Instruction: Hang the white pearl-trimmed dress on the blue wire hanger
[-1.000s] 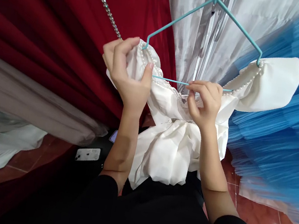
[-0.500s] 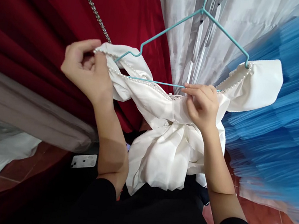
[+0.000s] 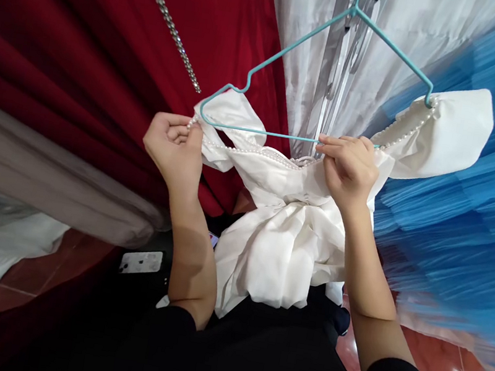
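- Wearer: a black top [image 3: 284,367] with short sleeves occupies the near edge; both forearms extend forward from it.
- White garment [image 3: 282,260]: located centrally, ahead of the torso; its gathered lower part hangs in folds below the hands.
- Left hand [image 3: 175,152]: grip narrowed to a pinch on the garment's beaded edge [image 3: 275,157], at the left shoulder.
- Right hand [image 3: 348,170]: grip closed around the lower bar of the hanger, fingers curled, above the garment's bodice.
- Hanger [image 3: 298,41]: light blue; the right notch meets the beaded edge at the right shoulder. The left end overlaps the left sleeve [image 3: 235,111]; whether it passes inside cannot be told.
- Phone [image 3: 141,262]: lies back up on a dark surface, left of the left forearm.
- Surroundings: red fabric [image 3: 217,18] with a jewelled strand [image 3: 166,16] at left; blue tulle [image 3: 477,184] at right; white fabric [image 3: 301,25] beyond the hanger.
- Floor [image 3: 435,366]: reddish tiles, below the tulle.
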A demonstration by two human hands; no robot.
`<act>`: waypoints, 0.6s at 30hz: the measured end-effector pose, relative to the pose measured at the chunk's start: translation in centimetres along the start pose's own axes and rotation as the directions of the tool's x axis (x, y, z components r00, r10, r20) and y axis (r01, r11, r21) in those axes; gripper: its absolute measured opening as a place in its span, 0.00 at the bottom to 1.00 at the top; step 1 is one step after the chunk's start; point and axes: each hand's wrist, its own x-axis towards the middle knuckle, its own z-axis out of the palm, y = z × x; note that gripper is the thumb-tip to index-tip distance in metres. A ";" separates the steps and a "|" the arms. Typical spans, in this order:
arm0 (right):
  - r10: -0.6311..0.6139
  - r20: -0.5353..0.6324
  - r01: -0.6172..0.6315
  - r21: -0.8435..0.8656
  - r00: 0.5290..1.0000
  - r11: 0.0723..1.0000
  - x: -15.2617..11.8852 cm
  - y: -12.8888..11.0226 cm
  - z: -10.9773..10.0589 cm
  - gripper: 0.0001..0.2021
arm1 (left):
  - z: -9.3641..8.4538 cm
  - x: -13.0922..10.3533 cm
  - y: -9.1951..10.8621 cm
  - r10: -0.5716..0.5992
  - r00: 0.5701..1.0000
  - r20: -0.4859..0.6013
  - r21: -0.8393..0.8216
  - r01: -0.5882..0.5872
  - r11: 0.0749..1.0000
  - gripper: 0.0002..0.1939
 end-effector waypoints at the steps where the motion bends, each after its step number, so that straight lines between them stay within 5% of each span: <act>1: 0.014 0.002 -0.014 0.018 1.000 1.000 0.0 -0.1 0.0 0.12 | -0.4 0.0 -0.4 -0.007 1.000 0.021 0.021 0.007 1.000 0.09; 5: 0.045 0.000 -0.045 0.107 0.999 0.993 0.1 -0.7 0.2 0.11 | -2.1 -0.5 -2.0 -0.023 0.996 0.082 0.034 0.020 0.999 0.08; 7: 0.046 -0.016 -0.044 0.110 0.999 0.993 0.2 -0.8 0.3 0.11 | -2.3 -1.1 -1.7 0.070 0.990 0.124 0.028 -0.074 0.997 0.07; 11: 0.054 -0.043 -0.050 0.093 0.998 0.994 0.2 -1.1 0.5 0.10 | -0.8 -3.6 1.3 0.426 0.868 0.256 0.021 -0.445 0.895 0.04; 15: 0.125 -0.005 -0.124 0.098 0.992 0.987 0.3 -2.2 0.6 0.10 | 1.9 -7.6 4.7 0.576 0.809 0.116 -0.074 -0.572 0.817 0.05; 18: 0.179 0.051 -0.181 0.050 0.983 0.982 0.2 -2.7 0.3 0.10 | 3.6 -9.8 6.3 0.661 0.739 0.130 -0.131 -0.648 0.750 0.05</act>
